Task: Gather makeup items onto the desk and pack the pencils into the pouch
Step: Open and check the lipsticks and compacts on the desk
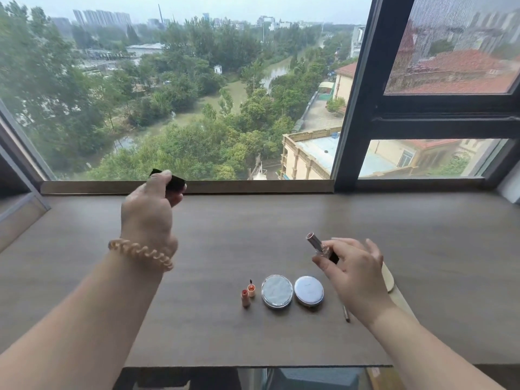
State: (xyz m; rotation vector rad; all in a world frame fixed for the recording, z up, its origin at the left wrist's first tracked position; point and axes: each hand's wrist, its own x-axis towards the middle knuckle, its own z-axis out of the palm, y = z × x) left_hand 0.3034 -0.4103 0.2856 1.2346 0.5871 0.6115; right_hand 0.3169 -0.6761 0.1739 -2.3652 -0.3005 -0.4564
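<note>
Left hand (149, 204): raised above the far left of the desk (422, 235), near the sill. Fingers closed around a small black case (174, 182); only its two ends show past the fingers, so its kind cannot be determined. A coiled hair tie (140, 253) sits on the wrist.

Desk centre, near edge: two small tubes (248, 294) stand upright, touching or nearly so, with orange-red contents. Judged light and top-heavy; they would tip at a nudge and are best pinched low on the body. Just beside them lie two round compacts, a clear-lidded one (277, 291) and a white one (308, 290), close together, flat on the wood. Judged rigid, smooth and liable to slide; take each by opposite points on the rim, and set down gently, as pressed powder cracks.

Right hand (354, 271): held above the desk, just right of the compacts. Thumb and forefinger pinch a lipstick (318, 246) near its dark lower end, metallic end pointing up and away; the remaining fingers are spread loose. A hard, slick cylinder; the grip looks adequate for a short placement.

Beneath that hand a pencil (346, 312) lies on the desk, partly hidden. Thin, stiff, prone to rolling; pick it up mid-shaft. A pale flat object (389, 280) shows behind the wrist; whether it is the pouch cannot be told.

Assessment: gathering is in progress; packing not yet begun.
</note>
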